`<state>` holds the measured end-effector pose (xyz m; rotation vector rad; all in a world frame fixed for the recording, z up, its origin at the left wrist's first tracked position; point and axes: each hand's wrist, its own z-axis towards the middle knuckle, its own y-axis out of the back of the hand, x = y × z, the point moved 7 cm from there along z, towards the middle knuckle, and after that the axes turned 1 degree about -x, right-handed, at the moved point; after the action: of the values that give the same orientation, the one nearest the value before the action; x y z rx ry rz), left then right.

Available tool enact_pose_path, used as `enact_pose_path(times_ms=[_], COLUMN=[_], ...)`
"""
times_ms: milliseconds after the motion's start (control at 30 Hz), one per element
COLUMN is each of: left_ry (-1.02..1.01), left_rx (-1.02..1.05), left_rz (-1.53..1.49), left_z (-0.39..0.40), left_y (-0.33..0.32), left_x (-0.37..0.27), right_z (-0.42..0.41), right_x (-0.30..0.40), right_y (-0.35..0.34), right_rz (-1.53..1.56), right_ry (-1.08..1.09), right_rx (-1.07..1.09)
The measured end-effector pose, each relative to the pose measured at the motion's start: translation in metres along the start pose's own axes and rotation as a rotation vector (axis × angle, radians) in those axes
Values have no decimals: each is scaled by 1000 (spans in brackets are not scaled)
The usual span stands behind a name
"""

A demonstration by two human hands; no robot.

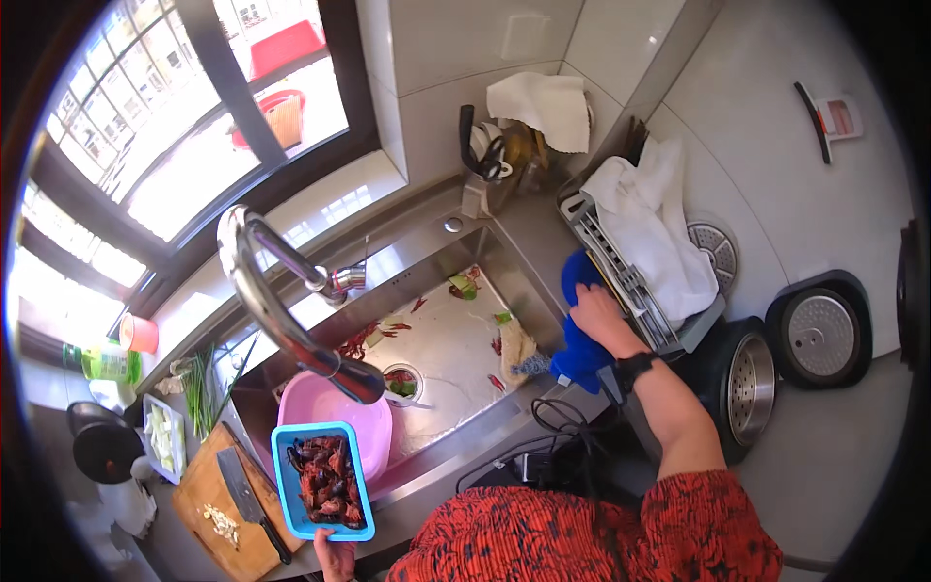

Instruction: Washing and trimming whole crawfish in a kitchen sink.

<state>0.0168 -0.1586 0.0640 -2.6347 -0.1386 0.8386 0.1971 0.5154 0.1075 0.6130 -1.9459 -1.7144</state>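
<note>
My left hand (336, 556) grips the near rim of a light-blue plastic basin (277, 455). Dark red crayfish (327, 480) fill the bottom of it. The basin is held over the front edge of the sink, partly above a pink plastic basin (364, 425). At the right end of the sink my right hand (598, 314) has its fingers on a bunched blue cloth (582, 358). The cloth lies against the side of a dish rack (633, 280), and my fingertips are partly sunk in its folds.
A stainless-steel sink (444, 349) holds crayfish scraps, vegetable bits and a scrub pad (518, 353). A chrome faucet (254, 291) arches over it. On the left, a cleaver (244, 484) and chopped garlic (220, 524) lie on a wooden cutting board (200, 473). Black cables (560, 418) hang at the front edge.
</note>
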Motion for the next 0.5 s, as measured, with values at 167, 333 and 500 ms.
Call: enact_pose_path(times_ms=[167, 333, 500], left_ry=[-10, -21, -8], left_rx=[35, 26, 41], left_rz=[-11, -36, -18], left_z=[4, 3, 0], left_y=[4, -5, -4], left_x=[0, -4, -1], right_z=[-29, 4, 61], right_x=[29, 115, 215], right_y=[42, 114, 204], right_rz=[122, 562, 980], right_ry=[40, 330, 543], right_rx=[208, 108, -434])
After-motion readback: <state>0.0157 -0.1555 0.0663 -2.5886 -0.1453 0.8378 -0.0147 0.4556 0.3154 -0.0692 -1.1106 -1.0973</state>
